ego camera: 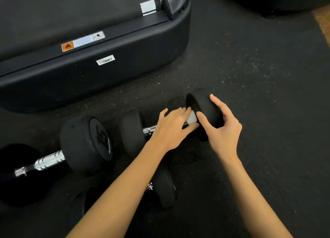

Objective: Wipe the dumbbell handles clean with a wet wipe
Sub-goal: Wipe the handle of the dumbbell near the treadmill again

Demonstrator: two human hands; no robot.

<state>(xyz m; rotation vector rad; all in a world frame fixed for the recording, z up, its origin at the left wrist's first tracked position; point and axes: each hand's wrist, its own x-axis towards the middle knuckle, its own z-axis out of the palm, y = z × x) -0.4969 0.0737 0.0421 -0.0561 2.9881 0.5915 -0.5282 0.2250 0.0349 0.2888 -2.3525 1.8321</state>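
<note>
On the black rubber floor (250, 77), a white crumpled wet wipe (192, 117) is pinched against the chrome dumbbell handle (150, 129) by the left hand (171, 129) fingers. The far black rubber dumbbell head (205, 112) is cupped by the right hand (223, 130), fingers spread.

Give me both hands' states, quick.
Left hand: closed on the wipe, pressing it against the dumbbell handle.
Right hand: open, fingers resting on the dumbbell head, holding nothing.

Black weights, chrome handles, white wipe

The dumbbell (85, 145) is black with ridged chrome; wet wipe (192, 117) white; floor (250, 77) dark speckled.
</note>
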